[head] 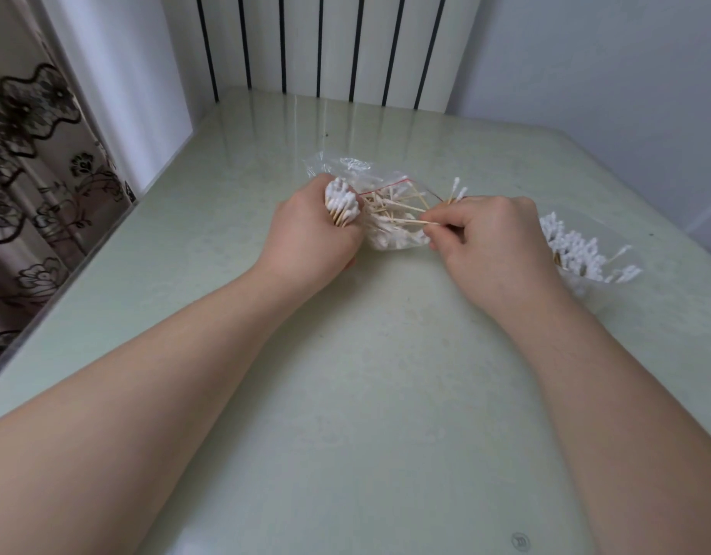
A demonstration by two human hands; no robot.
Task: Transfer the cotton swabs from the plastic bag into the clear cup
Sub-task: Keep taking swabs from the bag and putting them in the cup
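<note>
Swab bundle [342, 202] in left hand [314, 234]

The table [386, 354] is showing a smooth, glossy top, mirroring dark stripes toward 12 o'clock. The plastic bag [346, 164] is looking thin, clear and crinkled. The cotton swabs [342, 200] are showing pale wooden sticks and fluffy matt white tips. At 9 o'clock a curtain [33, 162] is hanging as patterned cloth.
</note>
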